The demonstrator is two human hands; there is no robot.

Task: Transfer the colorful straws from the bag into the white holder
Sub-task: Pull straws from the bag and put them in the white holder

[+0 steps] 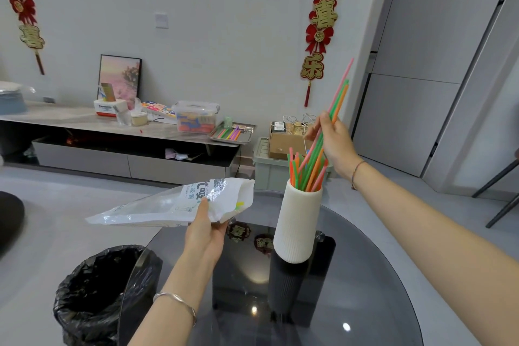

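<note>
A white ribbed holder (297, 222) stands upright on the dark glass round table (365, 303), with several colourful straws (302, 171) standing in it. My right hand (334, 140) pinches a small bunch of pink, green and orange straws (338, 98) above the holder; their lower ends reach down into its mouth. My left hand (205, 230) grips a crinkled, nearly flat plastic bag (174, 203) to the left of the holder, its open end towards the holder. A bit of yellow-green shows inside the bag near the opening.
A bin lined with a black bag (104, 289) sits on the floor left of the table. Behind, a low TV cabinet (84, 121) carries boxes and a metal tray of straws (233, 132). A green storage box (266, 166) holding a cardboard box stands beyond the holder.
</note>
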